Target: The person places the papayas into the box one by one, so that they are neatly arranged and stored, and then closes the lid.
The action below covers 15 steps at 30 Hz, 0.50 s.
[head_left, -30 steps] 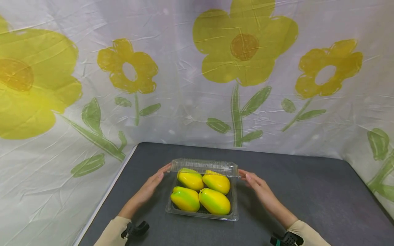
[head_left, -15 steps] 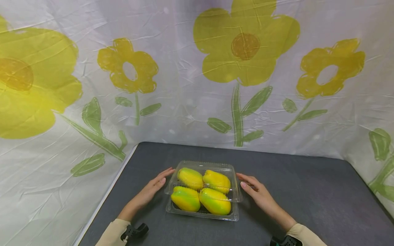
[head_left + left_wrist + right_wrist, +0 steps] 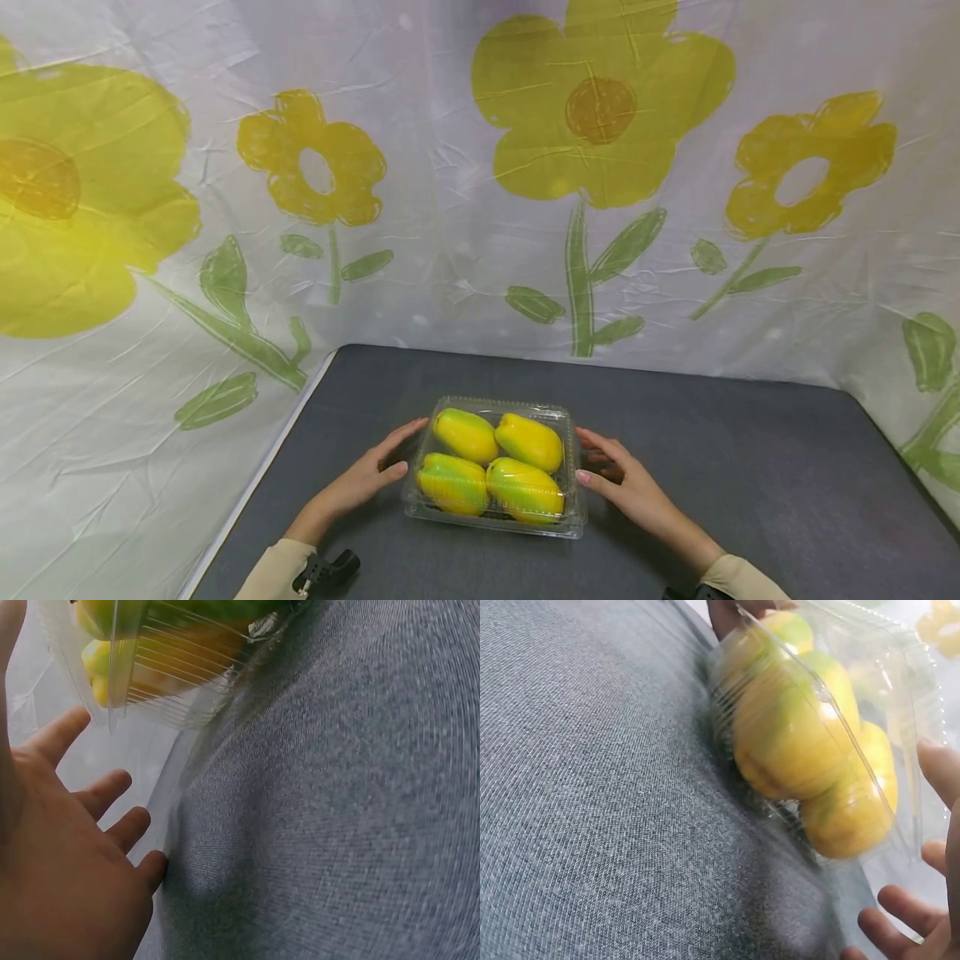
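Note:
A clear plastic clamshell box (image 3: pixel 495 527) sits on the table with several yellow-green mangoes (image 3: pixel 523 490) inside. Its hinged lid (image 3: pixel 122 652) is lowered over the fruit; in the right wrist view the lid's rim and the base's rim show with a narrow wedge between them. Beside the box's left side is my left hand (image 3: pixel 360 479), fingers spread and loosely bent. My right hand (image 3: pixel 628 483) is at the opposite side, thumb tip right at the lid's edge and the other fingers relaxed behind it. Neither hand grips anything.
The dark grey table (image 3: pixel 720 467) extends around the box. A white cloth (image 3: pixel 450 250) printed with yellow flowers hangs behind the table and along its left side. Black straps (image 3: pixel 330 570) circle the wrists, below beige sleeves.
The raised lid has swung down toward me over the mangoes. Both hands have stayed beside the box, shifting slightly nearer to me, with the thumbs now lower.

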### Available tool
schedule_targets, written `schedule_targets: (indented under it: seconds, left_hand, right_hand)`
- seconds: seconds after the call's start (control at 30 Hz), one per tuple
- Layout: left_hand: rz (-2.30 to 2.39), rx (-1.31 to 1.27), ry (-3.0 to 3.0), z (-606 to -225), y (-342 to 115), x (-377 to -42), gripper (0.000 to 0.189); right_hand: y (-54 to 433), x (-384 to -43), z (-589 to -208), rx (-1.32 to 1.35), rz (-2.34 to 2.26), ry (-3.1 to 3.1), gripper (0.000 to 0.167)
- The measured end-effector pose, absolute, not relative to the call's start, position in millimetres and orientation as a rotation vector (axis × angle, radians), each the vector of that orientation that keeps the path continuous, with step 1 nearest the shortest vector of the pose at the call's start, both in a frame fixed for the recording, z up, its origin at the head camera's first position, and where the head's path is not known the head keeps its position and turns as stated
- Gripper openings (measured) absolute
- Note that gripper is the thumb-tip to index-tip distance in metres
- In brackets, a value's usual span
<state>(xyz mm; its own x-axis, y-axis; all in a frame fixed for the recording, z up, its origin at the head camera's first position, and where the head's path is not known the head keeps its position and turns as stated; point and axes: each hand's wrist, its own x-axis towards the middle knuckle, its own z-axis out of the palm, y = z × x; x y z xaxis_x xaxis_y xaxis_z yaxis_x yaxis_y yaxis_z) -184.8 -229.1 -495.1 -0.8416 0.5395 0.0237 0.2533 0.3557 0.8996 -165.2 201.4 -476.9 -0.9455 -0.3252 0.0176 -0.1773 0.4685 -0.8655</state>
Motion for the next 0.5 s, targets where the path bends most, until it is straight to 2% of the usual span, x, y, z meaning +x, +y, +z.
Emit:
schedule_targets:
  seconds: [0.2,0.5]
  left_hand:
    - [1.399,0.731,2.381,-494.5,-230.9,-184.4,0.088]
    - [1.340,0.648,2.331,-485.8,-231.3,-184.9,0.096]
  right_hand:
    - [203.8,-161.6,-476.1,-0.485,-1.397,2.544,0.073]
    - [208.4,-158.7,-475.1,-0.595,-1.284,2.512,0.096]
